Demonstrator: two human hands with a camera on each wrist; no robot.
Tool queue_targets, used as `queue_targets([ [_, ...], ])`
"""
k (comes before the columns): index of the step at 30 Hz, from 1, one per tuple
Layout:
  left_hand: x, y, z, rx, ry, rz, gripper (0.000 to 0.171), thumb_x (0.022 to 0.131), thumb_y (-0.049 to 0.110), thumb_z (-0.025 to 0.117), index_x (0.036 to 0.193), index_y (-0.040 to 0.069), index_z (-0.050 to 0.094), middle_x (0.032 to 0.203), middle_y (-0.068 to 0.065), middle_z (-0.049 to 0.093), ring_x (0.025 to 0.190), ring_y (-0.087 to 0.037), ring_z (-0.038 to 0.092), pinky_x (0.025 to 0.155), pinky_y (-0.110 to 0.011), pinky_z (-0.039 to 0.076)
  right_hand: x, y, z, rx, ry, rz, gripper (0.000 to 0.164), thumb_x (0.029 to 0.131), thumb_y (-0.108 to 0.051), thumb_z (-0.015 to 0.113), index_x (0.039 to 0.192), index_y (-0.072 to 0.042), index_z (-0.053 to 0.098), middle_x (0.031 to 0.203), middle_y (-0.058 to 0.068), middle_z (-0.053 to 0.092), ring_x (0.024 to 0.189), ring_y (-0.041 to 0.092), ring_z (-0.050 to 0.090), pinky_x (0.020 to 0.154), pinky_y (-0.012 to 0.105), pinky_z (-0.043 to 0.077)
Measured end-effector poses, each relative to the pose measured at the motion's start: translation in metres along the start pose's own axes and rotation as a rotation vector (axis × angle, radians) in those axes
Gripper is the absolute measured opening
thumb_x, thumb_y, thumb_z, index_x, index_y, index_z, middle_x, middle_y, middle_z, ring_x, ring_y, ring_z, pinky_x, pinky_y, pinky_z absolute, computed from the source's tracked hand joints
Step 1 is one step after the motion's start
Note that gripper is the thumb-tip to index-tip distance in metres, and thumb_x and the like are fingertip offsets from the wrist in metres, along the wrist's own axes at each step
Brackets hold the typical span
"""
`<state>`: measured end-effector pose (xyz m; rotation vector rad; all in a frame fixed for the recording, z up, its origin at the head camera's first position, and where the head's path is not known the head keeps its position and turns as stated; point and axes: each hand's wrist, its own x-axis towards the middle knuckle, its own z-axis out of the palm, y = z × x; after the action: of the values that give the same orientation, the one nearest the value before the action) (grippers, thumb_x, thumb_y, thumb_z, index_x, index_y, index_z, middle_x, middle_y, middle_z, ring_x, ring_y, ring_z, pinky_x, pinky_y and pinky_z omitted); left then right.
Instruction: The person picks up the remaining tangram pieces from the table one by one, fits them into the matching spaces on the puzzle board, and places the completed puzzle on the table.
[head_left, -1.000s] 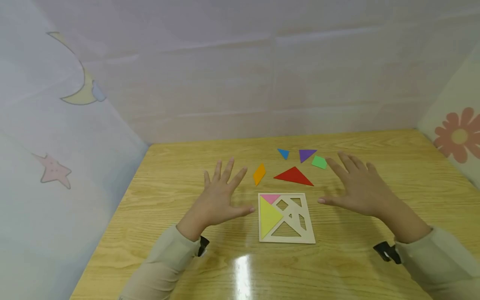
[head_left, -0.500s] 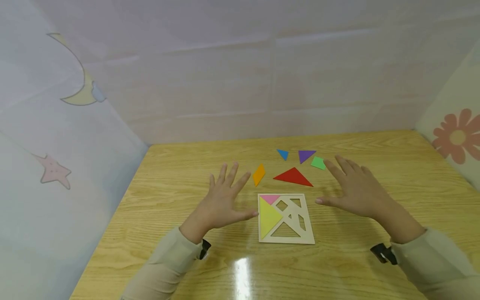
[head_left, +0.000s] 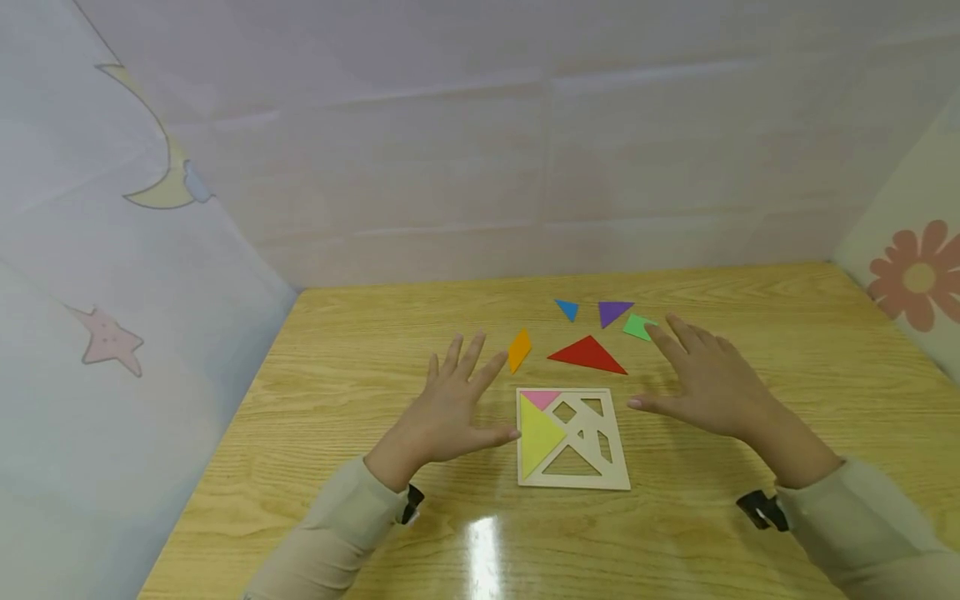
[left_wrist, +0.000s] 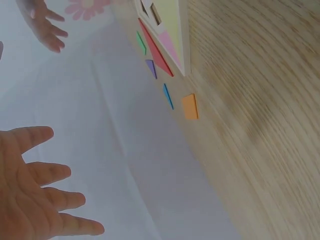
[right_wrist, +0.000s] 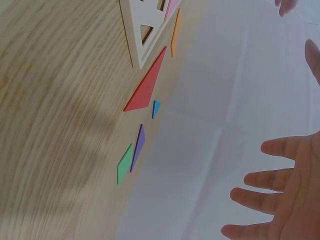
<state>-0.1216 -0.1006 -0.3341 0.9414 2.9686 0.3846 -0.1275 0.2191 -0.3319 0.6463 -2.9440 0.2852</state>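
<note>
A pale wooden tangram board (head_left: 618, 467) lies on the table; a yellow triangle (head_left: 537, 437) and a pink triangle (head_left: 540, 399) fill two of its recesses, and the other cutouts show bare. My left hand (head_left: 446, 417) hovers palm down left of the board, fingers spread, holding nothing. To the board's right my right hand (head_left: 712, 385) is likewise held above the table with fingers spread. Beyond the board lie a red triangle (head_left: 588, 356), an orange parallelogram (head_left: 519, 351), a blue triangle (head_left: 568, 309), a purple triangle (head_left: 613, 312) and a green piece (head_left: 639, 327), partly behind right fingertips in the head view.
The wood-grain table (head_left: 337, 333) meets a pale cloth backdrop (head_left: 420, 167) at its far edge. Side cloths carry a printed moon, a pink star (head_left: 111, 342) and a flower (head_left: 917, 277). Black straps (head_left: 762, 510) show at both wrists.
Both hands have drifted slightly inward toward the board, the left rightward and down, the right leftward. The board and the loose pieces stay where they were.
</note>
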Motion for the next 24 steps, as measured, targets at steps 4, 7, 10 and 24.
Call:
queue_targets([
  [4,0.000,0.000,0.002,0.003,0.000,0.010,0.086,0.072,0.068,0.042,0.139,0.019,0.020,0.144,-0.007,-0.005,0.127,-0.035,-0.003,0.095,-0.059,0.006,0.001,0.001,0.002,0.007,-0.003,-0.003,0.093,0.070,-0.061,0.054,0.130,0.004,0.030,0.131,0.030,0.024,0.109,0.050,0.030,0.085,0.060,0.023],
  [7,0.000,0.000,0.003,-0.013,0.001,0.016,0.086,0.072,0.068,0.042,0.139,0.019,0.019,0.143,-0.007,-0.006,0.128,-0.033,-0.005,0.095,-0.058,0.007,0.001,0.002,0.004,0.017,-0.007,-0.006,0.092,0.070,-0.060,0.055,0.131,0.005,0.029,0.130,0.031,0.024,0.109,0.051,0.030,0.085,0.060,0.024],
  [10,0.000,0.000,0.004,-0.023,-0.002,0.018,0.086,0.072,0.068,0.042,0.139,0.020,0.018,0.143,-0.007,-0.006,0.128,-0.032,-0.006,0.096,-0.056,0.007,0.002,0.002,0.007,0.030,-0.006,-0.010,0.091,0.071,-0.059,0.055,0.131,0.005,0.030,0.129,0.031,0.026,0.109,0.051,0.031,0.085,0.061,0.024],
  [24,0.003,0.001,0.011,-0.018,0.000,0.051,0.085,0.073,0.067,0.042,0.139,0.020,0.018,0.143,-0.006,-0.006,0.128,-0.029,-0.008,0.097,-0.055,0.007,0.004,0.003,0.015,0.078,-0.027,0.005,0.089,0.073,-0.058,0.054,0.130,0.005,0.030,0.129,0.031,0.027,0.110,0.049,0.031,0.085,0.060,0.025],
])
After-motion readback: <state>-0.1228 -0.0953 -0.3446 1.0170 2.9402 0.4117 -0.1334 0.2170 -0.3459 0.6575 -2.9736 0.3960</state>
